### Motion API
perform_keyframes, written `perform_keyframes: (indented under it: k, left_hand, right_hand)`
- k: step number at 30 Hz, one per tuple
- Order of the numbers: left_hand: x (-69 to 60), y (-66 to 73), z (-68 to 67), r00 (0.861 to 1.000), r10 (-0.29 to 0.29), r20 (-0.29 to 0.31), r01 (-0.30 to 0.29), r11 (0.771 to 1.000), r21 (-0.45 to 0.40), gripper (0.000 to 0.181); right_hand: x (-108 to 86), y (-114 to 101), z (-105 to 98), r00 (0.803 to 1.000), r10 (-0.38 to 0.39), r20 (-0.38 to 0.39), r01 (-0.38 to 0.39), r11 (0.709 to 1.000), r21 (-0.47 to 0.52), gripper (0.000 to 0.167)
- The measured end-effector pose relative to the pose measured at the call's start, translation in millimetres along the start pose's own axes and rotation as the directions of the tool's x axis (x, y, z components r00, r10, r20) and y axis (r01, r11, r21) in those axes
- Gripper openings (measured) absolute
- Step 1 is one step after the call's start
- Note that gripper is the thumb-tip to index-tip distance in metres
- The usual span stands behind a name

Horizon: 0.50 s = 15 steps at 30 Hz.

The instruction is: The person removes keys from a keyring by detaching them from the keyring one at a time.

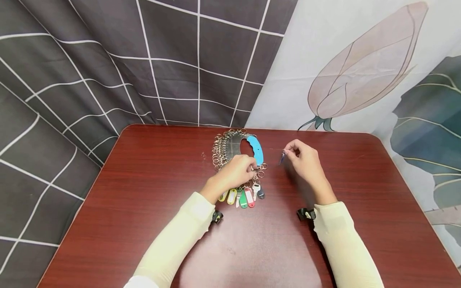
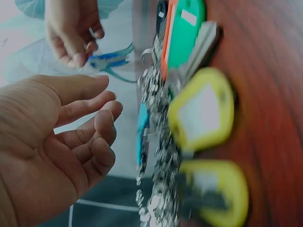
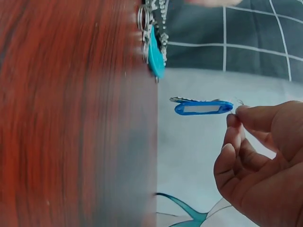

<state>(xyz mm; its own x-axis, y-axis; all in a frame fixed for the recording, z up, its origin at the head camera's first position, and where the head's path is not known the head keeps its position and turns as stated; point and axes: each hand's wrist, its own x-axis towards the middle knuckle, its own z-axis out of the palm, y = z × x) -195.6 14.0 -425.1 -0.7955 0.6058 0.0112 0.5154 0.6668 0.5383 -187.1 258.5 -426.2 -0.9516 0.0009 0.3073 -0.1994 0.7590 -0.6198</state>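
While pinching one blue key tag at its end between thumb and fingertip, bends the other fingers of the right hand loosely toward the palm. Holds that tag in the air above the red-brown table, near the key holder and just to its right, with one metal key lying along it. Poises the left hand over the near part of the key holder, with fingers loosely curved, a gap between thumb and fingers, and nothing in its grasp. From above, cannot tell whether touching any ring there. Shows, in a row at the holder's near side, two yellow tags, one green tag, one red tag, one dark tag and two silver keys. Includes on the holder one light-blue handle, plus metal rings packed along the curved edge, too many and too small to count. Has, behind the table, one dark cloth with white lines and one white cloth with a pink flower bud.
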Motion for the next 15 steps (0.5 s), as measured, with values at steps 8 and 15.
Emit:
perform_keyframes:
  k: [8, 15]
  left_hand:
    - [-24.4, -13.7, -20.6, 0.999, -0.036, -0.04, 0.036, 0.999, -0.003, 0.021]
    - [-43.7, -25.8, -31.1, 0.996, -0.046, -0.082, 0.05, 0.998, 0.043, 0.027]
  right_hand:
    - [3.4, 10, -13, 0.997, 0.008, -0.078, -0.01, 1.0, -0.018, 0.009]
    - [14.5, 25, -38, 0.995, 0.016, -0.103, -0.025, 0.996, -0.085, 0.013]
